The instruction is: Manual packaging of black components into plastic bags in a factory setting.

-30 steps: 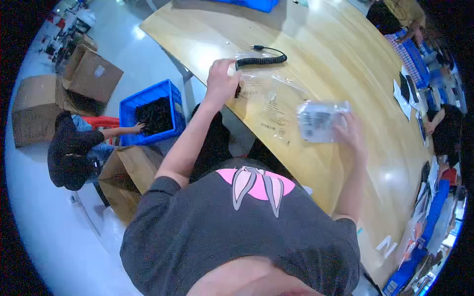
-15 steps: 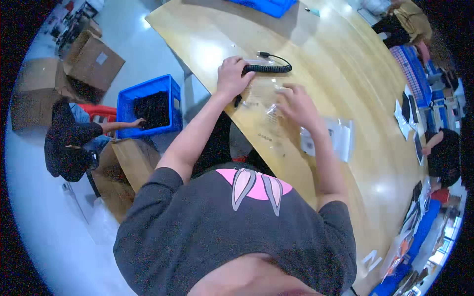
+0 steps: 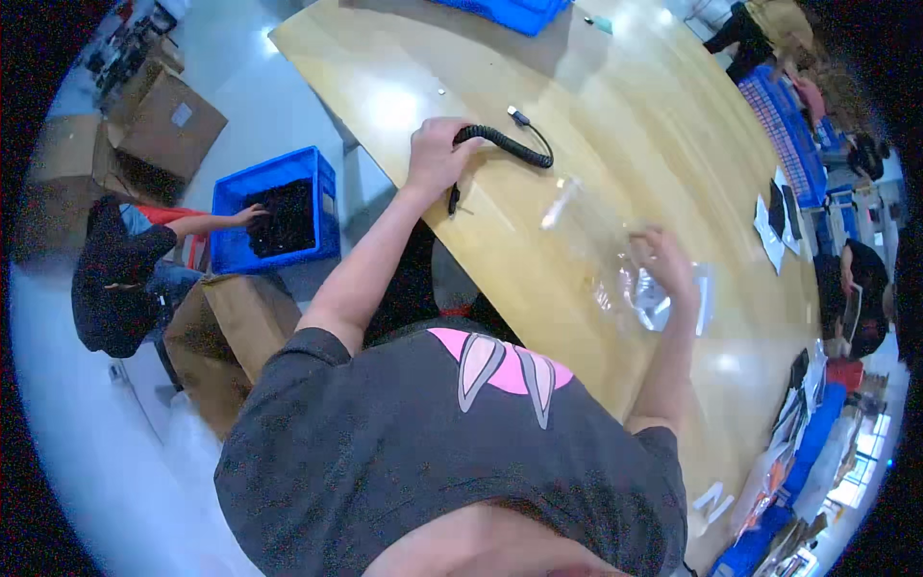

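My left hand (image 3: 438,159) is closed around one end of a black coiled cable (image 3: 516,147) at the table's left edge. The cable's coils stretch out to the right, and a thin straight length loops back to a plug (image 3: 517,115). Another black connector (image 3: 454,199) sticks out below the same hand. Further right, my right hand (image 3: 666,262) is closed on a clear plastic bag (image 3: 582,226), which trails to its left and is smeared by motion. Beside that hand lie more clear bags with white inserts (image 3: 705,306), partly covered.
The wooden table (image 3: 615,125) carries a blue bin (image 3: 519,12) at its far edge. Left of the table, a co-worker's hand (image 3: 252,213) reaches into a blue crate (image 3: 327,207) of black items. Cardboard boxes (image 3: 173,125) stand behind. More packed items (image 3: 777,221) lie on the table's right side.
My right hand has moved right, drawing the clear bag away from the cable and over the other bags. My left hand keeps the cable, whose free end now slants down to the right.
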Available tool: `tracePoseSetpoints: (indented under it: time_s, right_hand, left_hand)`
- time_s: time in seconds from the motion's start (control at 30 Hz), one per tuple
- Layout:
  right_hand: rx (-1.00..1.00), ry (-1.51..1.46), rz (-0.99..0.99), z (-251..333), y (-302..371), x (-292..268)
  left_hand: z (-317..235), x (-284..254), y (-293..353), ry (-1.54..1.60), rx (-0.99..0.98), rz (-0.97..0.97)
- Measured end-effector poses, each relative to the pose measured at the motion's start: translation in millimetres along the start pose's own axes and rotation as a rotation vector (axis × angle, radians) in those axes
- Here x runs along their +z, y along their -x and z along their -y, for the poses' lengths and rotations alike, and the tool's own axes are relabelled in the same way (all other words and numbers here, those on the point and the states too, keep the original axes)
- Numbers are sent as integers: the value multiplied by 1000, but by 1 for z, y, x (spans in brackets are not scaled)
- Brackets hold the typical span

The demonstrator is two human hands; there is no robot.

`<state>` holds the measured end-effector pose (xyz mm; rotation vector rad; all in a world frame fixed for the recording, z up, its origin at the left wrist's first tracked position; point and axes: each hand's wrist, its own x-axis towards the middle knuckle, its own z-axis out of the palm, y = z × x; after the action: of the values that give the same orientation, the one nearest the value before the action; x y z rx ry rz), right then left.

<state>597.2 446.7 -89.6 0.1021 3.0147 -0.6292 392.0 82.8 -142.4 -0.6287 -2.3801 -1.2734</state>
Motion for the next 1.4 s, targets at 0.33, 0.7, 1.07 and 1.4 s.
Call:
tracePoseSetpoints:
  time_s: [0.33,0.7,1.07,1.4]
  right_hand:
    - [-57,37,-180,57,-67,27]
    - [41,49,134,50,-120,19]
    - [-208,-814,148,192,-51,-4]
    - [-346,-639,-43,229,-12,18]
  left_hand:
    - [10,-7,5,-22,36,37]
    - [-58,-29,86,381,46,72]
    - [-92,-66,89,550,-230,59]
    - [-113,-104,92,733,-232,170]
